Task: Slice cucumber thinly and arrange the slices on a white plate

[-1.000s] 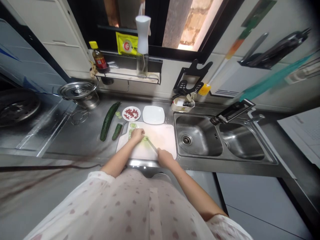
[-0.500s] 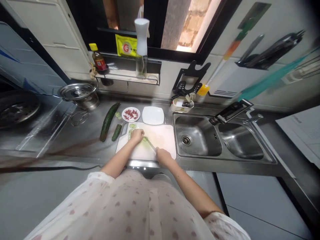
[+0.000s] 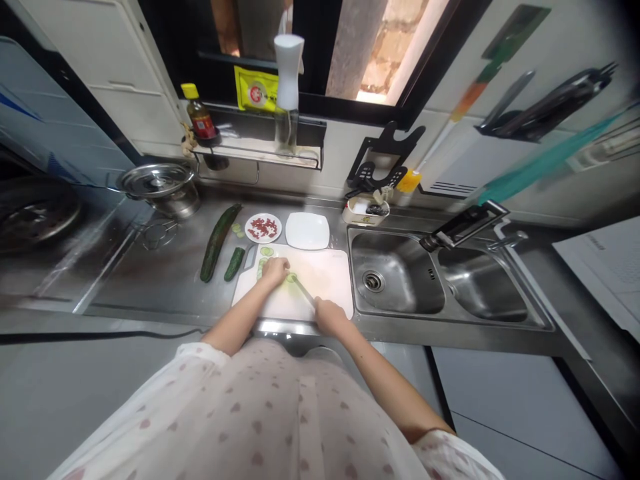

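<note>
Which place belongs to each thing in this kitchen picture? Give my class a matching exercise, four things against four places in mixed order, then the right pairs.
Things
1. long cucumber
2. round dish of red pieces
3. knife
4. cucumber piece

Places
A. in the right hand, over the cutting board
B. at the fingers of the left hand, on the board
C. on the steel counter, left of the board
D. behind the board, beside the white square plate

Pairs: 1-C, 2-D, 3-A, 4-B
</note>
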`<state>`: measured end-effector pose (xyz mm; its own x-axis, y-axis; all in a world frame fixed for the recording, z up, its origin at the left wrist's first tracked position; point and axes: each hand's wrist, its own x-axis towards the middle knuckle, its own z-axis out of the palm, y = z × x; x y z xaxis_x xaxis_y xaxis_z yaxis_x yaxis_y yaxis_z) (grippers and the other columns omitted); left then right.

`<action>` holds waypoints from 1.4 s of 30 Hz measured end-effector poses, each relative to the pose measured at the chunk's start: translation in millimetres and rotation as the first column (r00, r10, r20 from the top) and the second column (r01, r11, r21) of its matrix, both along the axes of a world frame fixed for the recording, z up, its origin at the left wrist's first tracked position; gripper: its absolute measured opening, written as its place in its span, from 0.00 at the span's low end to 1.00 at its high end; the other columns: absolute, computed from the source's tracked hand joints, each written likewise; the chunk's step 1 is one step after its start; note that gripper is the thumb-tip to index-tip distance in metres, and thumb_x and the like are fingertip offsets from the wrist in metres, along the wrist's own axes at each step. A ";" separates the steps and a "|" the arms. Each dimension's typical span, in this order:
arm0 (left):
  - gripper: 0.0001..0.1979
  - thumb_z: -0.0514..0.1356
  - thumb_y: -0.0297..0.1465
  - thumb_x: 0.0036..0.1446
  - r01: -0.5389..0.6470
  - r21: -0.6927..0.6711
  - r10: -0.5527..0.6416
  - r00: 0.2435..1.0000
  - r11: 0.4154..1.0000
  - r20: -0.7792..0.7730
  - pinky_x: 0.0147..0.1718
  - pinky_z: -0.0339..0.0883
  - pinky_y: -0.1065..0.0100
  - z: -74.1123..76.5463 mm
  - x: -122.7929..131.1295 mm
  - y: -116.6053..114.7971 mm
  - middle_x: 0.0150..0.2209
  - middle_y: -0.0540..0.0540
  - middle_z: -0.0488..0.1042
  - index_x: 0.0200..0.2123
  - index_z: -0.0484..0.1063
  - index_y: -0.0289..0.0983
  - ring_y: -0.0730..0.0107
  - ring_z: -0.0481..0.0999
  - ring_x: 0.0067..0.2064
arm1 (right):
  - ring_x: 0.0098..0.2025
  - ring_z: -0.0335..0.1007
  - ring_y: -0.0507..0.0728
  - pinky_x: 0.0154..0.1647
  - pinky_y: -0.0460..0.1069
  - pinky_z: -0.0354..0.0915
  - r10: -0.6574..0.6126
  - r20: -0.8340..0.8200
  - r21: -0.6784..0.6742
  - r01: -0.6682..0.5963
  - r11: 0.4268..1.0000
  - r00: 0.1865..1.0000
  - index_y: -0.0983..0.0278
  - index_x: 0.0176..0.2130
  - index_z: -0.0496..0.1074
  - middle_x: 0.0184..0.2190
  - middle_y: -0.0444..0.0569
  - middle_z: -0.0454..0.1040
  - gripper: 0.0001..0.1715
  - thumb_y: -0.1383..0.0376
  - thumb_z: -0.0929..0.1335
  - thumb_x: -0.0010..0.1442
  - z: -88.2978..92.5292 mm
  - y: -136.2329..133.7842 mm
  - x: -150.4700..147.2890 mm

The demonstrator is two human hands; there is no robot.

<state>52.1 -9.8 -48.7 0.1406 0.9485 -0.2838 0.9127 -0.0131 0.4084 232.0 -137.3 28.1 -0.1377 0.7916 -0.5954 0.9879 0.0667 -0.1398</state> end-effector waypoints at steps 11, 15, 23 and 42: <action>0.11 0.62 0.31 0.50 0.002 0.013 -0.002 1.000 1.000 -0.001 0.44 0.62 0.67 -1.1 0.6 -0.9 0.41 0.44 0.77 0.39 0.76 0.40 0.62 0.73 0.46 | 0.45 0.73 0.61 0.39 0.50 0.65 0.068 0.061 0.019 -0.069 0.997 0.996 0.66 0.49 0.66 0.42 0.60 0.75 0.18 0.72 0.60 0.60 -3.6 18.8 0.2; 0.11 0.61 0.30 0.50 -0.001 0.021 0.001 1.000 1.000 -0.006 0.44 0.62 0.66 -3.8 0.7 -0.2 0.41 0.44 0.77 0.39 0.76 0.41 0.61 0.73 0.46 | 0.45 0.73 0.61 0.40 0.51 0.65 0.116 0.095 0.037 -0.120 0.992 0.989 0.67 0.49 0.68 0.43 0.60 0.75 0.18 0.73 0.59 0.61 -1.8 25.5 2.1; 0.11 0.61 0.30 0.51 -0.001 0.035 0.002 1.000 0.999 -0.013 0.44 0.62 0.68 -0.4 1.1 -1.8 0.41 0.45 0.78 0.39 0.76 0.41 0.63 0.73 0.45 | 0.44 0.74 0.62 0.39 0.52 0.66 0.116 0.081 0.031 -0.119 0.992 0.990 0.67 0.48 0.68 0.43 0.61 0.75 0.18 0.73 0.59 0.61 -3.8 25.2 2.4; 0.13 0.52 0.29 0.59 0.113 0.186 -0.099 0.992 0.976 -0.083 0.46 0.59 0.62 5.4 5.8 -33.7 0.43 0.41 0.74 0.41 0.76 0.38 0.59 0.69 0.46 | 0.45 0.73 0.61 0.38 0.50 0.65 -0.020 0.047 -0.026 0.021 0.999 0.999 0.65 0.49 0.65 0.42 0.60 0.74 0.17 0.71 0.59 0.61 -4.1 -11.6 10.5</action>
<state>57.9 -43.5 -43.3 0.2293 0.9667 -0.1133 0.9290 -0.1826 0.3218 242.5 -149.0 24.0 -0.0931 0.7775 -0.6219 0.9946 0.0435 -0.0946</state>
